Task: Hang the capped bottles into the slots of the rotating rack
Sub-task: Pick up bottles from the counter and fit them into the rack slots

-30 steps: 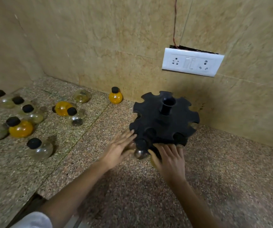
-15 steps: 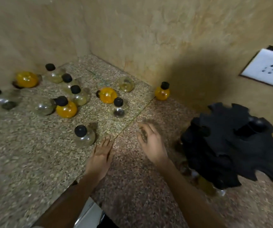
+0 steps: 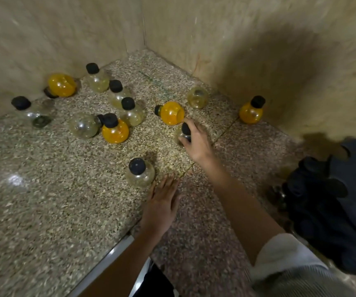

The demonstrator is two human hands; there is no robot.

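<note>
Two hands are over the table (image 3: 44, 200): the right hand (image 3: 194, 140) holds in its grip a clear bottle (image 3: 181, 136) by the capped neck, presumably to hang it in the rack (image 3: 333, 200) well apart at right; the left hand (image 3: 161, 202), grip wide and empty, lies just beside a second bottle (image 3: 139, 175)

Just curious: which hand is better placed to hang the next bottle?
Right: the right hand grips a clear bottle by its cap, the rack on that side; the left hand holds nothing.
</note>
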